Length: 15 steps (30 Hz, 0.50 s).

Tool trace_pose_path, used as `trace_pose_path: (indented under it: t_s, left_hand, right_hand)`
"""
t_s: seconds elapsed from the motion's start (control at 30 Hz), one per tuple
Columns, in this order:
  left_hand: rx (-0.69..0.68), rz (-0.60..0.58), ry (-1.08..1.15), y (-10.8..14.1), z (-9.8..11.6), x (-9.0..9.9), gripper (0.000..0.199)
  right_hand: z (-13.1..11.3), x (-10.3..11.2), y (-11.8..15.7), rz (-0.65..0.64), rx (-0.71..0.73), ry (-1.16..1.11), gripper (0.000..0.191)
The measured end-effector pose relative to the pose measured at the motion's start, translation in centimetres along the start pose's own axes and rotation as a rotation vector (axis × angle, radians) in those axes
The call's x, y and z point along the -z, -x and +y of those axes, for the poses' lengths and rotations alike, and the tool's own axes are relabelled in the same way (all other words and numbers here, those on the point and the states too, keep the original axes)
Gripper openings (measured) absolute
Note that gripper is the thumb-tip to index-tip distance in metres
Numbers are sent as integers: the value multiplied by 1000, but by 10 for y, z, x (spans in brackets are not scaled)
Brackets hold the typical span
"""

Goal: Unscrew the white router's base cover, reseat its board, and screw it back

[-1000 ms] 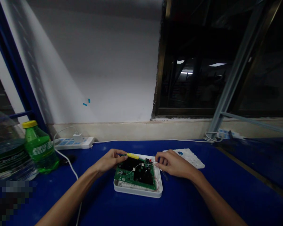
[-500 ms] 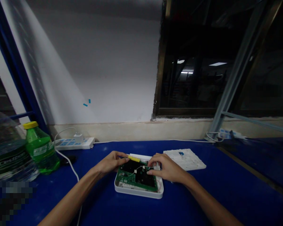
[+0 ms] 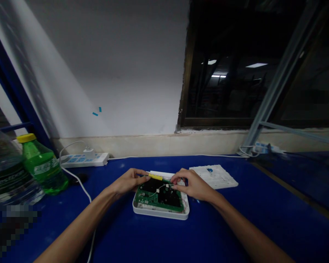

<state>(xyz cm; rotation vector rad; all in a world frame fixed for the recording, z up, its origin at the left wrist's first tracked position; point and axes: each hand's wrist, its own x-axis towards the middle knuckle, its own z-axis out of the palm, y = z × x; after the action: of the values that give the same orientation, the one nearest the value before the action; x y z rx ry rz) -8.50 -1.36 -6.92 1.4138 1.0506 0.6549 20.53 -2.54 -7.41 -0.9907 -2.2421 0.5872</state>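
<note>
A green circuit board [image 3: 146, 199] with black plates lies in a shallow white casing [image 3: 160, 214] on the blue table. My left hand [image 3: 130, 181] grips the board's far left corner, thumb and index finger beside a yellow block [image 3: 155, 176] on its edge. Across the board runs a thin white cable [image 3: 162, 187] with small white tabs. At its right end, my right hand [image 3: 193, 183] is closed with thumb and forefinger pinched on the cable. The fingertips hide that end.
Behind my right hand lies a white ribbed cover [image 3: 222, 177] with a blue spot. A green bottle [image 3: 42, 164] and a large clear bottle [image 3: 11, 179] stand left, near a white power strip [image 3: 98, 159]. A white cord [image 3: 83, 188] runs down the table's left side.
The view has tilted down slightly, so everything sits higher in the picture. Right thumb and forefinger have drawn closer together on the cable. My left hand keeps its place at the corner.
</note>
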Motion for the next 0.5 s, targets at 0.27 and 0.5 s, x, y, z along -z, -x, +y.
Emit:
trace_pose_path:
  t_s: [0.27, 0.5]
  left_hand:
    - [19, -64, 74, -3, -4, -6, 56]
    - [-244, 271, -608, 5, 8, -13, 52]
  right_hand:
    - [2, 0, 1, -21, 38, 66, 20]
    - [2, 1, 2, -48, 23, 116, 22]
